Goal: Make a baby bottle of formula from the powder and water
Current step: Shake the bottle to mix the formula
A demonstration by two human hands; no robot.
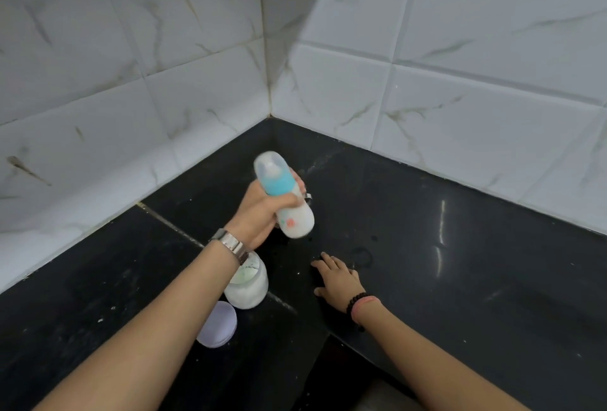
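Gripping the bottle [285,197] mid-body, left hand [262,213] holds it off the counter [460,262], capped, milky inside, long axis tilted, teat end up-left. Right hand [338,279] lies flat on counter w/ nothing held, nearer free spot.

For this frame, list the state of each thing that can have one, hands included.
baby bottle: capped, tilted, milky liquid inside, off the counter.
left hand: grips the bottle.
right hand: flat on the black counter, holding nothing.
powder jar: open, upright, powder inside.
purple lid: off, beside the jar.
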